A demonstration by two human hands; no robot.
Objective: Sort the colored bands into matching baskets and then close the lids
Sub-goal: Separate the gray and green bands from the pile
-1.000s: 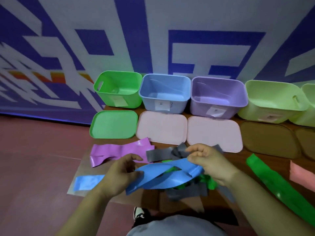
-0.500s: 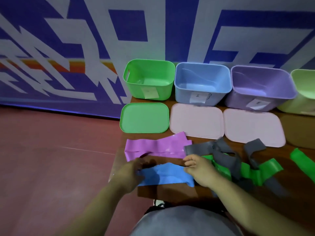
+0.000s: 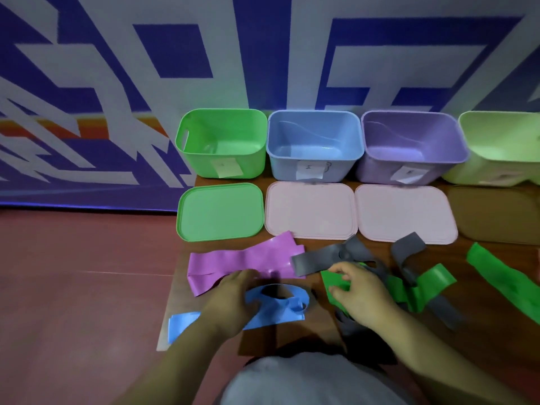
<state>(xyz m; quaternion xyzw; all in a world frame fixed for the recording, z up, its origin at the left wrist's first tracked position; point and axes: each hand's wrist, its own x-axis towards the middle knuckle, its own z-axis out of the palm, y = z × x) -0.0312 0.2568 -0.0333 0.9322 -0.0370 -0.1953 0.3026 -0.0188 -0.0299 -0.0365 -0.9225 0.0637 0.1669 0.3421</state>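
On the counter [image 3: 493,334] the left hand [image 3: 230,302] holds the blue band [image 3: 280,309] with curled fingers, just in front of the purple band [image 3: 245,261], while the right hand [image 3: 361,295] pinches a green band [image 3: 336,283] lying among grey bands [image 3: 321,258].

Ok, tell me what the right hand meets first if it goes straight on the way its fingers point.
The right hand, pinching the green band, points away and to the left. First in that line is probably the grey band, lying just ahead of it, though its height above the band is hard to judge.
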